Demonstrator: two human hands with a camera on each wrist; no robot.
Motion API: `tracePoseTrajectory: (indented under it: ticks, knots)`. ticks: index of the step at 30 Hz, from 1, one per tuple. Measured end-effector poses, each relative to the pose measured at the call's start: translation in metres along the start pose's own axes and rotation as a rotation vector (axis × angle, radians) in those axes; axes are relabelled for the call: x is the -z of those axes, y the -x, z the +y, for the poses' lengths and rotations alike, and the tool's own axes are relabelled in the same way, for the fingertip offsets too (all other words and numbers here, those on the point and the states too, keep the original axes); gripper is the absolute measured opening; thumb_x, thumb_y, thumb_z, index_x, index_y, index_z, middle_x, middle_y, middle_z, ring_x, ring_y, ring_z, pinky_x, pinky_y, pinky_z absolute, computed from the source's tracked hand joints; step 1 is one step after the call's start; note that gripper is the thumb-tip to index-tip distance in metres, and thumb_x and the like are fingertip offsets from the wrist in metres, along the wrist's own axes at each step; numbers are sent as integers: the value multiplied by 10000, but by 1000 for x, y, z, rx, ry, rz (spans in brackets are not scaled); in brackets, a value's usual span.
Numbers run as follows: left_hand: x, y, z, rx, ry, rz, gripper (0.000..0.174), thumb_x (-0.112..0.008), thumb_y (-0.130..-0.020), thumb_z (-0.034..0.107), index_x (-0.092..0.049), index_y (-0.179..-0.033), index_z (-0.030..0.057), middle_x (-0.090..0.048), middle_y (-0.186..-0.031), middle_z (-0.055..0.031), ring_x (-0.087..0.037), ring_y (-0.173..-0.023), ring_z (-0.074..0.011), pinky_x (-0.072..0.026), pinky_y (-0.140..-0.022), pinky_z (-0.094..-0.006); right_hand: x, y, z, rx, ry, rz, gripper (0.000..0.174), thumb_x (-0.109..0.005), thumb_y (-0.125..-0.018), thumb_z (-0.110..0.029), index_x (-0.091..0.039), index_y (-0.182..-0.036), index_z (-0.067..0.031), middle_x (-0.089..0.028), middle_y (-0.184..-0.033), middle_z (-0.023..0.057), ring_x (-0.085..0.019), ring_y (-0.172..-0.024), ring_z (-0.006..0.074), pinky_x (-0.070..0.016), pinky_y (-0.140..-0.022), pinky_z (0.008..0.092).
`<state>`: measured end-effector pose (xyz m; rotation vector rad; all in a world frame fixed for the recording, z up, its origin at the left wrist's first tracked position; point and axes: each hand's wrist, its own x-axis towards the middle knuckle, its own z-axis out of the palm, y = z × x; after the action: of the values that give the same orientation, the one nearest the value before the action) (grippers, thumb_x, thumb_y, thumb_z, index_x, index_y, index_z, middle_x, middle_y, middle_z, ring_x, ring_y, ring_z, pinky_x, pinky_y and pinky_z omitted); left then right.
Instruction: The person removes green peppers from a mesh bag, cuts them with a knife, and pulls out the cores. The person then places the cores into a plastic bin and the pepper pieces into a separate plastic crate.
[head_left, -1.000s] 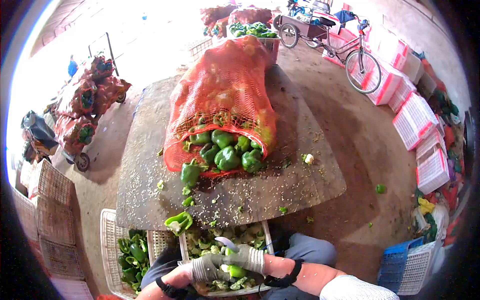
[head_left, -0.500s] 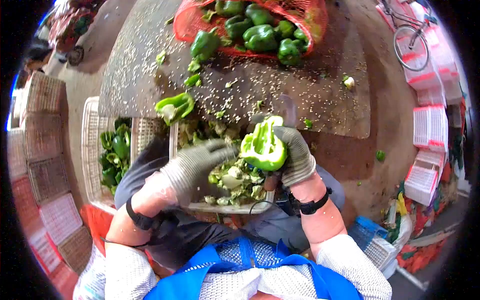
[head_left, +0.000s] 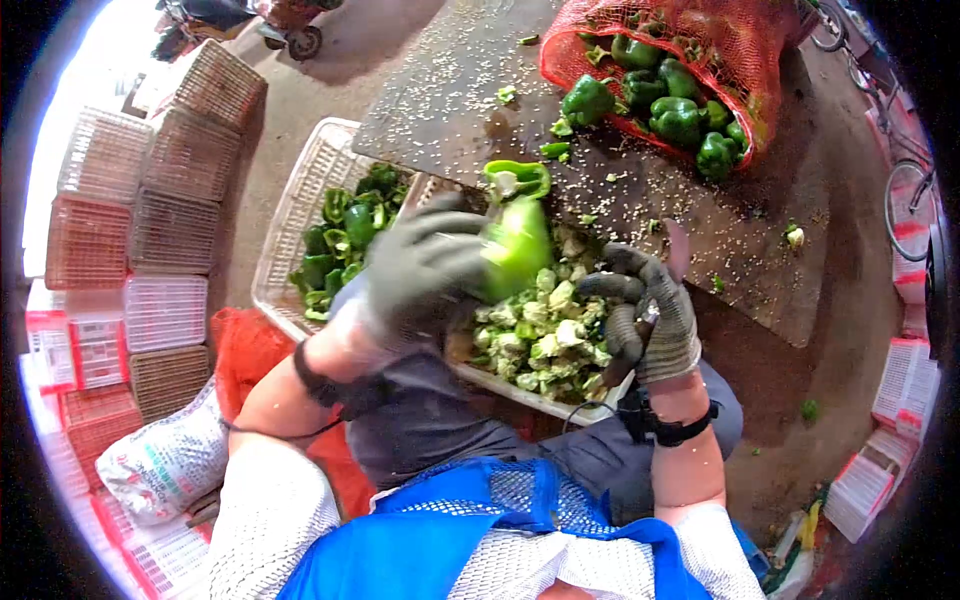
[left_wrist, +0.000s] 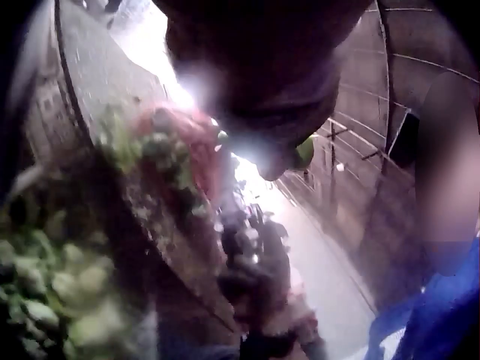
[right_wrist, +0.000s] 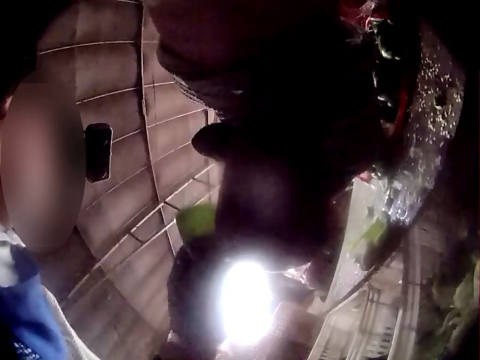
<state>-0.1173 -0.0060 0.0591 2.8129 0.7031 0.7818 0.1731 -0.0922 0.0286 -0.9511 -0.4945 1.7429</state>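
In the head view, my blurred left hand (head_left: 425, 265) holds a bright green pepper (head_left: 517, 250) at its fingertips, above the crate's edge. To its right, my right hand (head_left: 652, 315) has its fingers curled, with a knife blade (head_left: 677, 250) sticking up beside it; the handle is hidden in the palm. Below and between the hands is a crate (head_left: 520, 392) of pale green pepper cores (head_left: 545, 335). The left wrist view shows my left hand (left_wrist: 262, 75) as a dark shape with a bit of green beside it. My right hand (right_wrist: 277, 165) is dark too.
A cut pepper (head_left: 520, 178) lies on the board's (head_left: 440, 110) near edge. Whole peppers (head_left: 675, 120) spill from a red net bag (head_left: 765, 70) at the back. Left stands a crate (head_left: 300, 215) of green peppers (head_left: 345, 230), beyond it stacked crates (head_left: 175, 240).
The pepper has passed from my right hand to my left, which has moved left with it. The right hand keeps the knife. The head view has turned left and down.
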Motion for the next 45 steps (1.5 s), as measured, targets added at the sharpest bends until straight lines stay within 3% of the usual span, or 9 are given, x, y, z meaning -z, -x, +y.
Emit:
tracePoseTrajectory:
  ticks: [4, 6, 11, 21, 25, 30, 35, 38, 45]
  knots:
    - [76, 64, -15, 537, -33, 83, 392, -791, -711, 172, -637, -1055, 66, -674, -1010, -105, -631, -1001, -341, -472, -949, -477, -1, 9, -5, 8, 20, 63, 548, -552, -966, -424, -458, -1298, 2, -699, -952, 213, -458, -323, 102, -412, -343, 226]
    - [82, 107, -56, 556, -782, -105, 526, -762, -790, 211, -586, -1247, 21, -611, -1233, -174, -587, -1139, -355, -475, -966, -410, -1, 11, -4, 3, 53, 77, 547, -551, -970, -424, -457, -1300, 1, -701, -939, 201, -453, -321, 100, -409, -342, 223]
    - [44, 46, -63, 423, -157, -334, 505, -648, -847, 90, -547, -1341, 122, -567, -1340, -136, -617, -1128, -261, -535, -912, -329, 6, 8, 0, -13, 90, 23, 515, -530, -985, -394, -462, -1300, 7, -699, -957, 216, -465, -330, 114, -417, -353, 229]
    - [-116, -72, -108, 378, -299, -646, 191, -539, -922, 215, -619, -1028, 78, -649, -864, -195, -669, -805, -374, -542, -683, -456, 18, -7, -1, 130, 234, 223, 399, -559, -995, -274, -519, -1268, 14, -707, -973, 204, -513, -374, 109, -416, -352, 225]
    - [-123, -76, -96, 521, -362, -662, 203, -598, -905, 262, -626, -974, 74, -640, -854, -177, -645, -798, -370, -529, -726, -439, 20, -11, 7, 179, 328, 149, 660, -587, -976, -156, -204, -1507, -69, -644, -1111, 144, -675, -800, 164, -514, -633, 270]
    - [-120, -64, -81, 586, -57, -557, 258, -643, -909, 313, -613, -904, 57, -647, -828, -97, -543, -646, -219, -496, -661, -360, 26, -10, 5, 198, 666, 203, 681, -654, -931, -288, -313, -1499, -134, -669, -1127, 130, -643, -893, 177, -519, -798, 324]
    - [-93, -88, 30, 1119, 1329, -587, 333, -801, -817, 224, -623, -1004, 13, -653, -835, -35, -557, -802, -90, -490, -730, -314, 29, -4, -2, 167, 611, 143, 751, -669, -921, -337, -265, -1516, -123, -642, -1169, 154, -615, -978, 193, -500, -885, 317]
    - [-79, -112, 52, 611, 1010, -782, 410, -784, -821, 144, -639, -1190, 39, -694, -1012, -13, -585, -942, -78, -488, -851, -261, 35, -14, 3, 96, 564, 88, 776, -678, -913, -354, -259, -1515, -102, -636, -1136, 122, -595, -1002, 179, -478, -917, 319]
    - [-101, -93, 31, 720, 1499, -828, 389, -700, -865, 26, -593, -1239, 26, -673, -1073, -15, -589, -992, -97, -497, -889, -279, 35, -18, -16, -115, 189, 84, 655, -745, -830, -303, -514, -1331, 52, -522, -1299, 37, -517, -1135, 133, -422, -973, 282]
